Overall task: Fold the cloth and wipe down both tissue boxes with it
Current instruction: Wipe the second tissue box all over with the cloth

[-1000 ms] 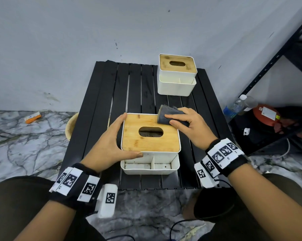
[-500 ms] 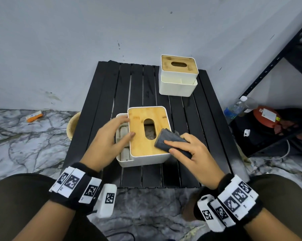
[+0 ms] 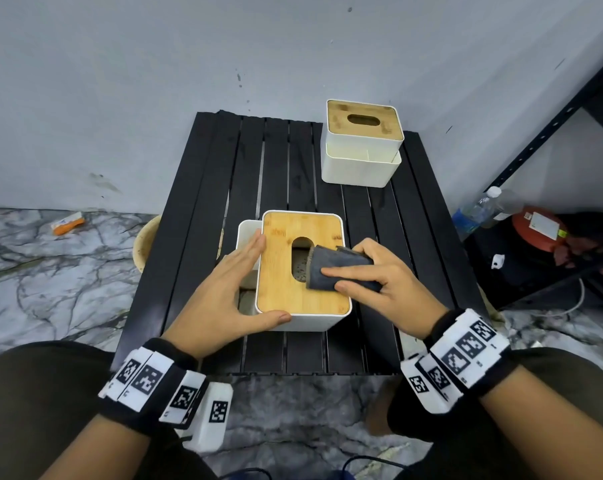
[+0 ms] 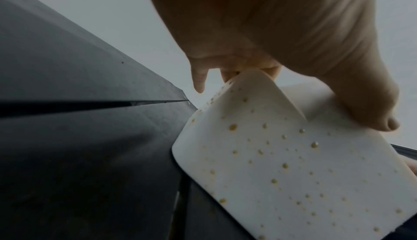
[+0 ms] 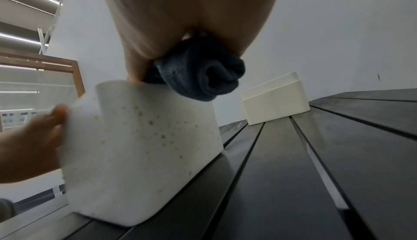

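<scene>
The near tissue box (image 3: 293, 299), white with a bamboo lid, stands on the black slatted table (image 3: 203, 202). My left hand (image 3: 234, 289) braces its near left corner, fingers straight along the left side and thumb along the front wall. My right hand (image 3: 362, 275) grips the folded dark grey cloth (image 3: 331, 271) and presses it on the lid's right half, beside the slot. The left wrist view shows my left hand (image 4: 282, 47) on the box's speckled white wall (image 4: 293, 154). From the right wrist, the bunched cloth (image 5: 203, 72) sits on the box's (image 5: 140, 145) top edge. The second tissue box (image 3: 362, 143) stands at the far right.
A grey wall runs right behind the table. A black metal shelf (image 3: 553, 133) stands to the right, with a plastic bottle (image 3: 480, 209) and a red object (image 3: 535, 226) at its foot. A beige bowl (image 3: 144, 244) sits under the table's left edge.
The near box has been turned a quarter turn, its slot now pointing away from me. My right hand slid the cloth from the far right corner to the lid's right middle. My left hand shifted to the near left corner.
</scene>
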